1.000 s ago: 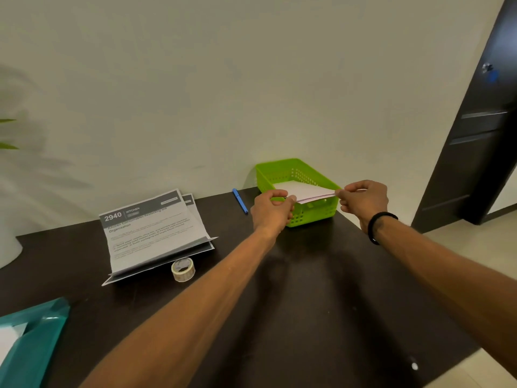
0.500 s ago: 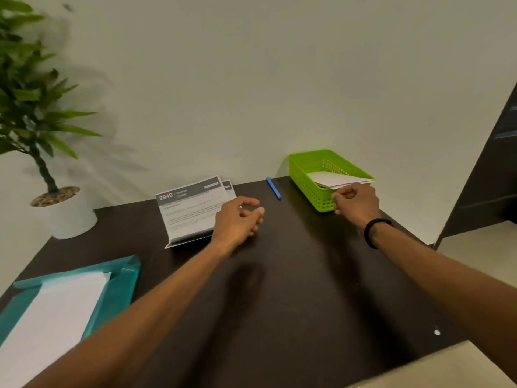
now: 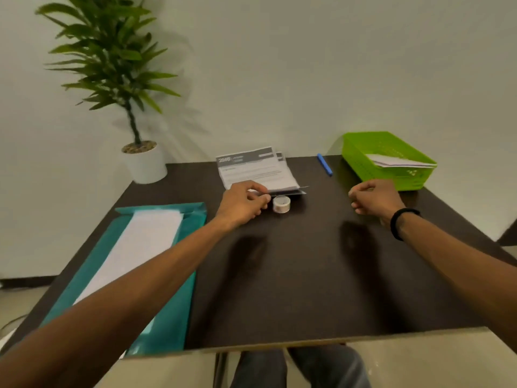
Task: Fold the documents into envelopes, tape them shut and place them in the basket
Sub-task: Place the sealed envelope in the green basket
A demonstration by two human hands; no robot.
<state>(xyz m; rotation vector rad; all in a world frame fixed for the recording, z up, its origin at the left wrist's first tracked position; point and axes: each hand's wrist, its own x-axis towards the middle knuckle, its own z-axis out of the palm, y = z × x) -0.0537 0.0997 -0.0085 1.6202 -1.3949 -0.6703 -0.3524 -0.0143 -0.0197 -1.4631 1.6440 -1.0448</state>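
A stack of printed documents (image 3: 256,169) lies at the back of the dark table (image 3: 293,275). My left hand (image 3: 243,204) reaches to its near edge and pinches the front of the sheets between thumb and fingers. A small roll of clear tape (image 3: 281,204) sits just right of that hand, in front of the stack. The green basket (image 3: 358,158) stands at the back right with a white folded envelope (image 3: 397,163) inside. My right hand (image 3: 375,198) hovers in front of the basket, loosely curled and holding nothing.
A blue pen (image 3: 324,164) lies between the documents and the basket. A teal folder (image 3: 167,303) with white paper (image 3: 134,247) on it covers the table's left side. A potted plant (image 3: 145,166) stands past the back left corner.
Both hands let go of the envelope, which now rests in the basket. My left hand moved left to the document stack, and my right hand drew back from the basket. The view turned left.
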